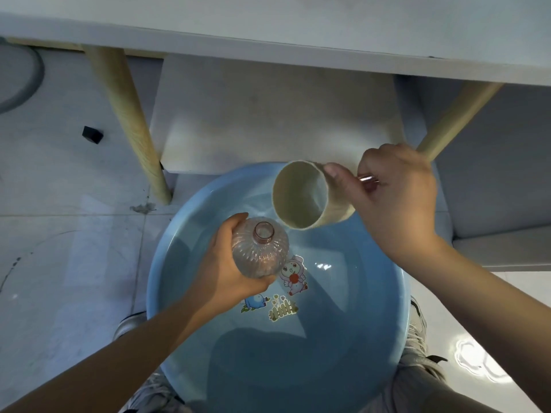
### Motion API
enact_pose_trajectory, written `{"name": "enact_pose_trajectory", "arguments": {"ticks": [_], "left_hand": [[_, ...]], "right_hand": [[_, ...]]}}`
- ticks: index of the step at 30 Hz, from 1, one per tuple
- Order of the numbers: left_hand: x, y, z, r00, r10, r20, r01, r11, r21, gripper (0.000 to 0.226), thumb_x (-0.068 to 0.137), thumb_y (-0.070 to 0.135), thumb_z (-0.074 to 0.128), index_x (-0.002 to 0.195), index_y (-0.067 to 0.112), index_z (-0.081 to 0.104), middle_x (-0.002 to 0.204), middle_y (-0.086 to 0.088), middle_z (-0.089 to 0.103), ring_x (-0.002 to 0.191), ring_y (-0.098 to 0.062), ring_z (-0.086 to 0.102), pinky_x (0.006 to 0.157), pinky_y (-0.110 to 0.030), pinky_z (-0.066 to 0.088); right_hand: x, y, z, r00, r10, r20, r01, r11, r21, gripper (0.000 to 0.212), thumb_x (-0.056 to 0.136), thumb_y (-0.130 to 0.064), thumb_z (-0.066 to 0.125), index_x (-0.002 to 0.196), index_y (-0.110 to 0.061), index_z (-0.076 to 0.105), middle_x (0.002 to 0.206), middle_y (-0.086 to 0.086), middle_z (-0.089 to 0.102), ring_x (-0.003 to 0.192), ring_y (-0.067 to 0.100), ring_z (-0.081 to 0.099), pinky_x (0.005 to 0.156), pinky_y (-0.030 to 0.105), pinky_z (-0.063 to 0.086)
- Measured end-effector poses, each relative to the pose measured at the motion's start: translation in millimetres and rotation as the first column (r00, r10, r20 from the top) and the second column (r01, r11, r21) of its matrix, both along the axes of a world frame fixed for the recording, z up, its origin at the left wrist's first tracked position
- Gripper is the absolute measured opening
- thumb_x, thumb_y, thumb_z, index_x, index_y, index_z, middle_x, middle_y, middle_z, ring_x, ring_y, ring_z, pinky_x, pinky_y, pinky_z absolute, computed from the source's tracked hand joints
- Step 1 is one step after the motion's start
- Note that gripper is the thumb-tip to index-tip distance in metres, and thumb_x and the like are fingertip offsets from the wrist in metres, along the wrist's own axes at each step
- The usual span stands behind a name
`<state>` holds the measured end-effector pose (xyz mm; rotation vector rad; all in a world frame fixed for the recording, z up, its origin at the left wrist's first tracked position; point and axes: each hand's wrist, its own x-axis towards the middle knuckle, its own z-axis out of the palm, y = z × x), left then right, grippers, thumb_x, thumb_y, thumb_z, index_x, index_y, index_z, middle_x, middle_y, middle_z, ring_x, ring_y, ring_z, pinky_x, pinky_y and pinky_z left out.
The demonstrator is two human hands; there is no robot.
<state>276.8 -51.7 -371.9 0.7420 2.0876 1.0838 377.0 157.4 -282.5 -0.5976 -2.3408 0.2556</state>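
From my feed I see both hands busy over the blue basin (372,323), which sits on the tiled floor (74,263) between the person's shoes. The left hand (222,269) wraps its fingers round a clear ribbed bottle (261,253), holding it upright with its open mouth facing up, above the left half of the basin. The right hand (396,201) grips the beige cup (301,195) by its shiny pinkish handle (368,178), thumb pressed near the rim. The cup is tilted on its side, mouth turned toward the bottle, just beyond it and not touching. Cartoon stickers (283,293) show on the basin's bottom. A white table (268,22) with wooden legs (131,123) stands behind.
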Motion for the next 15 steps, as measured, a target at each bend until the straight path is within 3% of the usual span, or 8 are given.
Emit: {"name": "enact_pose_trajectory", "arguments": {"ticks": [3,6,10,13,15], "left_hand": [[1,-1,2,0.999,0.004,-0.034,-0.005,1.000,-0.005,0.105,0.049,0.022,0.093,0.126,0.045,0.026,0.125,0.015,0.039,0.115,-0.002,0.043,0.094,-0.017,0.040],[4,-3,3,0.998,0.026,-0.063,-0.027,1.000,-0.010,0.100,0.051,0.017,0.092,0.123,0.043,0.028,0.116,0.026,0.032,0.107,0.007,0.041,0.095,-0.013,0.037],[4,-4,1,0.996,0.074,-0.057,-0.075,0.997,-0.016,0.099,0.051,0.015,0.091,0.124,0.036,0.029,0.121,0.012,0.031,0.102,0.008,0.043,0.083,0.008,0.028],[1,-4,1,0.994,0.083,-0.067,-0.085,0.996,-0.015,0.100,0.051,0.013,0.092,0.128,0.029,0.032,0.123,0.009,0.031,0.101,0.010,0.045,0.080,0.010,0.026],[-1,-4,0,0.994,0.087,-0.060,-0.089,0.996,-0.025,0.101,0.051,0.013,0.092,0.133,0.023,0.033,0.124,0.009,0.031,0.102,0.003,0.044,0.079,0.010,0.026]], "right_hand": [[7,8,-9,0.987,-0.084,0.137,0.099,0.990,-0.102,0.047,0.085,-0.051,0.052,0.054,-0.019,0.039,0.052,-0.003,0.039,0.054,0.021,0.040,0.059,0.029,0.026],[13,10,-25,0.959,-0.078,0.273,0.080,0.997,0.001,0.044,0.083,-0.045,0.045,0.052,-0.014,0.045,0.047,0.004,0.044,0.049,0.025,0.044,0.056,0.028,0.029],[21,4,-52,0.899,-0.028,0.437,-0.050,0.985,0.166,0.040,0.080,-0.036,0.042,0.054,-0.010,0.055,0.049,0.007,0.052,0.051,0.029,0.053,0.058,0.032,0.042],[25,-5,-74,0.850,-0.035,0.525,-0.124,0.956,0.264,0.031,0.076,-0.030,0.066,0.054,-0.010,0.058,0.048,0.006,0.052,0.051,0.027,0.054,0.063,0.034,0.032],[25,-10,-85,0.820,-0.023,0.572,-0.147,0.957,0.249,0.033,0.065,-0.026,0.083,0.054,-0.008,0.058,0.048,0.006,0.052,0.050,0.027,0.054,0.063,0.032,0.025]]}}
